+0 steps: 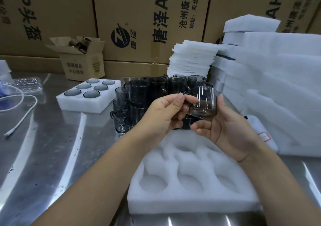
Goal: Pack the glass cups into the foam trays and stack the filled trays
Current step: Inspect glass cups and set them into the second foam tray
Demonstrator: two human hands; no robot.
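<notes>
left hand [161, 114] + right hand [229, 130]: fingers [178, 100] grip glass cup [205, 102] | far tray [83, 103]: six cups [73, 92]

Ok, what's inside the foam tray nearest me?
Nothing visible: the foam tray shows empty round pockets. Its far edge is partly covered by the left hand and right hand, which hold a glass cup above it.

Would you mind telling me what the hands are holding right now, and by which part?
One glass cup: the left hand pinches its handle, and the right hand holds its side wall.
</notes>
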